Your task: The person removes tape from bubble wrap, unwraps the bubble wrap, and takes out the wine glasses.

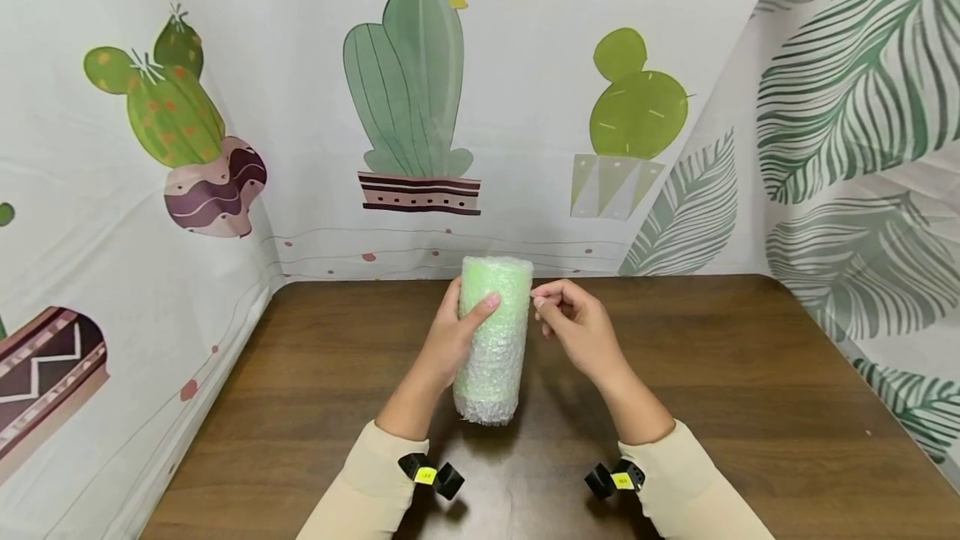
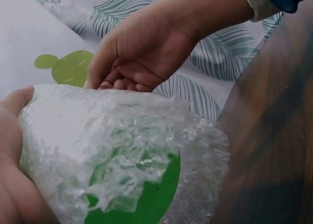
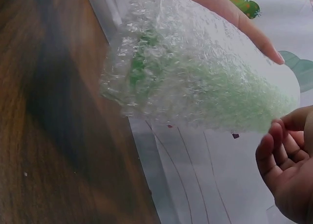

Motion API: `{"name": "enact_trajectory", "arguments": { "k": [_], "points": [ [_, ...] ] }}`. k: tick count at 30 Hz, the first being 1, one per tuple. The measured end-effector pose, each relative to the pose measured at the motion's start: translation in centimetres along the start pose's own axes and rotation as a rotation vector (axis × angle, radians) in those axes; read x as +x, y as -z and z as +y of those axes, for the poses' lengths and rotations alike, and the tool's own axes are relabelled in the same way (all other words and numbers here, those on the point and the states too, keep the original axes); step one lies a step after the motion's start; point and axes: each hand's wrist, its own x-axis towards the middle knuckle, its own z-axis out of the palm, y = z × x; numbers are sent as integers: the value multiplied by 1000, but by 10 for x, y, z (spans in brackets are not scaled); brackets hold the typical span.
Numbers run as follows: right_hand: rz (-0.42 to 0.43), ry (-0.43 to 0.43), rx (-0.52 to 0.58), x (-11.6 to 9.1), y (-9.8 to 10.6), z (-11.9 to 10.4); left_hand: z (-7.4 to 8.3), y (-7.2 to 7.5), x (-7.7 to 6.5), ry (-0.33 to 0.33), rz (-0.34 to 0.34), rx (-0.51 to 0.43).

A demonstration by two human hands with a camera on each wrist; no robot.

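A green cylinder wrapped in clear bubble wrap [image 1: 492,357] is held upright, slightly tilted, above the table. My left hand [image 1: 452,338] grips its upper left side, thumb across the front. At the upper right edge, the thumb and forefinger of my right hand [image 1: 581,325] pinch the wrap's edge, the other fingers curled. Seen from the left wrist, the cylinder's solid green end [image 2: 156,194] shows through the open end of the wrap, whose loose layers stick out past it. The right wrist view has the pinching fingertips at the wrap's far corner.
A brown wooden table [image 1: 712,407] lies under both hands. White cloth printed with cacti [image 1: 300,123] hangs behind and to the left, and a leaf-patterned cloth [image 1: 862,190] hangs at the right. Black wrist cameras sit on both cream sleeves [image 1: 367,482].
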Motion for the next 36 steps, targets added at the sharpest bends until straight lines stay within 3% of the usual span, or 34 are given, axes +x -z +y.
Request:
{"name": "enact_trajectory", "arguments": {
  "k": [14,25,36],
  "points": [
    [10,-44,74,0,-3,1,-1,-1,0,7,0,4],
    [39,-54,-47,0,-2,1,-1,-3,0,-9,-16,-14],
    [73,-2,-19,0,-2,-1,-2,-3,0,-20,-17,-32]
  ]
}}
